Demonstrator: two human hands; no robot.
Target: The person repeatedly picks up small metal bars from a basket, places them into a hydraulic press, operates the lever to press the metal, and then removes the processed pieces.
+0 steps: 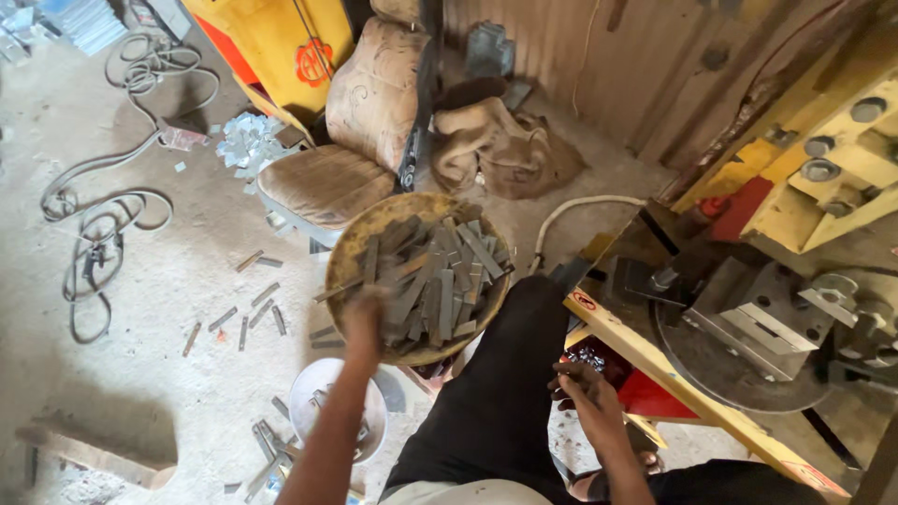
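Strips [440,281] are lying heaped in the round pan [348,245] beside my knee, where I'm resting my left hand [365,323]; grip unclear. My right hand [585,395] is hanging loosely curled, empty, near the press [748,318].

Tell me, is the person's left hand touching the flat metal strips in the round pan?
Touching. The head view shows the left hand resting on the metal strips at the near edge of the round pan.
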